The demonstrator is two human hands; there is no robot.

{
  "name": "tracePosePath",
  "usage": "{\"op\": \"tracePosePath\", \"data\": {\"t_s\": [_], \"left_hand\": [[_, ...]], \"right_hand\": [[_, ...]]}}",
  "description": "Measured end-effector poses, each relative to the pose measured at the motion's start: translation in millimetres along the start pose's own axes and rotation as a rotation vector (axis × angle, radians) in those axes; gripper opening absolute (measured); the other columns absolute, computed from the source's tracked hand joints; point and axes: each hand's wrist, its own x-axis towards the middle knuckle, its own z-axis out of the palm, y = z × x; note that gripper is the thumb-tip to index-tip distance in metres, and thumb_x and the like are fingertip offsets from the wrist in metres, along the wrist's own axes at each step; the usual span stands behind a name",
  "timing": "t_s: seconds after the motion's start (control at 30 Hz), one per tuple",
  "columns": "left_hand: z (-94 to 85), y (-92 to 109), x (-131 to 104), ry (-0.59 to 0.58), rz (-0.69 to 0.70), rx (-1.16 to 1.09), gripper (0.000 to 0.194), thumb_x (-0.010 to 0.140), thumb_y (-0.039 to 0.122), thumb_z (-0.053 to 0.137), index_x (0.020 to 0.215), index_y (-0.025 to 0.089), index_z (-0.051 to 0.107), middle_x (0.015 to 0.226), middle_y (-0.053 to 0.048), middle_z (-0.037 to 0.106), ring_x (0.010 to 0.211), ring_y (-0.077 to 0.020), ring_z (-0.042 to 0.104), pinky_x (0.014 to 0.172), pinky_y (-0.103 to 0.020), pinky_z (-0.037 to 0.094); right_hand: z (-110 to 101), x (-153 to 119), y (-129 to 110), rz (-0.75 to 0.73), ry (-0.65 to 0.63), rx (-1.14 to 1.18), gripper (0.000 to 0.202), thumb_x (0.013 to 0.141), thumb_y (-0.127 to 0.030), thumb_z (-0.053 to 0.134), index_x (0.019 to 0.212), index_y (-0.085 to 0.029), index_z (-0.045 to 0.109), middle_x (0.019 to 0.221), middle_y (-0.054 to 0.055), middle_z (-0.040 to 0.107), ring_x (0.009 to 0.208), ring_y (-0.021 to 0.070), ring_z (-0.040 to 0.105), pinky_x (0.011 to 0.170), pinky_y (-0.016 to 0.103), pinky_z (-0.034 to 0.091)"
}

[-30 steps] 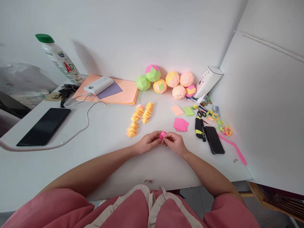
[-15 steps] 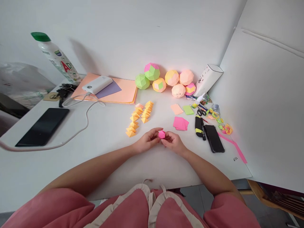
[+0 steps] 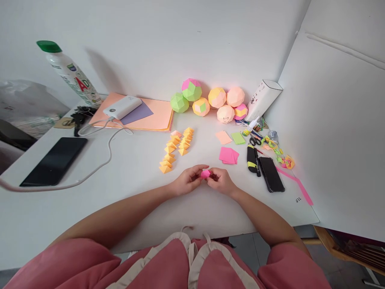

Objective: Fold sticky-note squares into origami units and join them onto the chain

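Between my fingertips is a small folded piece of pink paper (image 3: 205, 174), held just above the table near its front. My left hand (image 3: 189, 179) pinches its left side, and my right hand (image 3: 221, 180) grips its right side; the fingers partly cover it. Beyond my right hand lies a loose stack of pink paper squares (image 3: 229, 155), with peach squares (image 3: 223, 137) and green squares (image 3: 238, 138) behind. Two rows of folded orange paper units (image 3: 170, 149) stand to the left of my hands. Several faceted paper balls (image 3: 191, 90) rest against the back wall.
On the right lie a utility knife (image 3: 252, 159), a marker, scissors (image 3: 255, 141), a glue bottle (image 3: 251, 126), a black phone (image 3: 271, 174) and paper scraps. At left are a large phone (image 3: 54, 161), a power bank (image 3: 122, 107) with its cable on coloured sheets, and a bottle (image 3: 70, 74).
The pink paper piece has tilted and now looks flatter, sitting slightly lower. My fingers have shifted a little around it; both hands stay in the same place.
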Motion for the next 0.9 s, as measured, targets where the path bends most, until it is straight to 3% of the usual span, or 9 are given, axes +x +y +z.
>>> {"op": "tracePosePath", "data": {"t_s": [0.2, 0.33, 0.53, 0.63, 0.7, 0.9], "left_hand": [[-4.4, 5, -1, 0.033, -0.039, -0.025, 0.042, 0.077, 0.023, 0.05, 0.119, 0.02, 0.047, 0.072, 0.002, 0.044, 0.065, -0.0109, 0.041, 0.06, -0.024, 0.037], [-3.8, 2, -1, 0.023, -0.034, -0.003, 0.043, 0.078, 0.023, 0.051, 0.12, 0.019, 0.045, 0.068, 0.004, 0.038, 0.06, -0.0091, 0.038, 0.056, -0.022, 0.036], [0.0, -1, 2, 0.061, 0.008, 0.014, 0.04, 0.081, 0.03, 0.053, 0.119, 0.021, 0.046, 0.076, 0.001, 0.05, 0.069, -0.0116, 0.051, 0.065, -0.026, 0.044], [-0.1, 1, 4, 0.072, 0.05, 0.053, 0.022, 0.083, 0.033, 0.053, 0.099, 0.019, 0.057, 0.089, -0.006, 0.056, 0.084, -0.0164, 0.056, 0.078, -0.032, 0.045], [-0.1, 3, 5, 0.082, 0.045, 0.051, 0.021, 0.083, 0.037, 0.053, 0.083, 0.017, 0.059, 0.089, -0.008, 0.058, 0.085, -0.0179, 0.057, 0.08, -0.033, 0.045], [-1.1, 12, 4, 0.082, -0.064, -0.213, 0.029, 0.083, 0.045, 0.051, 0.081, 0.017, 0.052, 0.077, -0.003, 0.061, 0.075, -0.0162, 0.06, 0.075, -0.034, 0.048]], "right_hand": [[-7, 2, 2, 0.096, -0.016, 0.135, 0.006, 0.073, -0.019, 0.05, 0.073, -0.016, 0.055, 0.059, -0.002, 0.055, 0.048, 0.0091, 0.05, 0.043, 0.022, 0.043], [-9, 2, 1, 0.044, -0.054, 0.271, 0.014, 0.081, -0.03, 0.052, 0.088, -0.018, 0.053, 0.064, -0.002, 0.056, 0.055, 0.0106, 0.056, 0.044, 0.021, 0.045], [-4, 2, 3, 0.076, -0.025, 0.254, 0.024, 0.076, -0.04, 0.062, 0.078, -0.016, 0.056, 0.065, 0.0, 0.062, 0.051, 0.0097, 0.058, 0.044, 0.021, 0.046], [-3, 2, 4, 0.07, -0.034, 0.377, 0.026, 0.077, -0.041, 0.062, 0.079, -0.016, 0.053, 0.065, 0.0, 0.064, 0.05, 0.0112, 0.06, 0.044, 0.023, 0.047], [-3, 2, 3, 0.08, -0.048, 0.423, 0.027, 0.077, -0.042, 0.062, 0.079, -0.017, 0.052, 0.066, 0.0, 0.064, 0.05, 0.0115, 0.06, 0.044, 0.023, 0.047], [0, -2, 1, 0.097, -0.091, 0.236, 0.023, 0.079, -0.038, 0.059, 0.074, -0.017, 0.05, 0.065, -0.001, 0.06, 0.051, 0.0092, 0.057, 0.047, 0.022, 0.048]]}}
